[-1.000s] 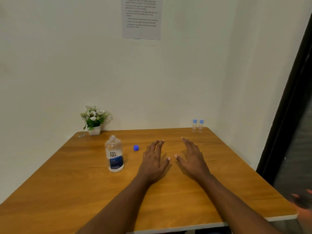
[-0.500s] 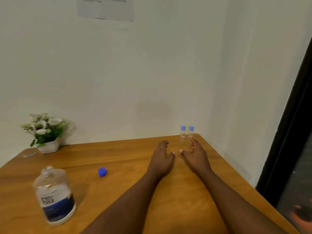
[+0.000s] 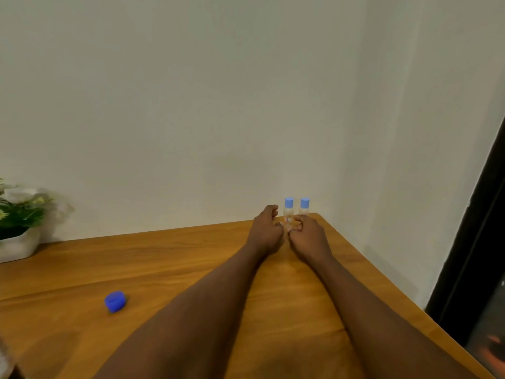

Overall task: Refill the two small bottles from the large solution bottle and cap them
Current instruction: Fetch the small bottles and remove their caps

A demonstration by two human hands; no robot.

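Observation:
Two small clear bottles with light blue caps stand upright in the table's far right corner. My left hand (image 3: 266,228) curls its fingers and thumb round the left small bottle (image 3: 288,212). Round the right small bottle (image 3: 304,205) my right hand (image 3: 307,233) curls, hiding its lower half. The two hands almost touch. A loose dark blue cap (image 3: 115,301) lies on the wood at the near left. Only a blurred sliver of the large solution bottle (image 3: 3,359) shows at the bottom left edge.
A white pot of artificial flowers (image 3: 19,222) stands at the far left against the wall. The wooden table (image 3: 169,269) ends at a slanting right edge close to the wall, with a dark door frame (image 3: 475,242) beyond it.
The view has swung right and closer. Both hands have reached forward from flat on the table to the small bottles and curled round them. The large bottle has slid almost out of view.

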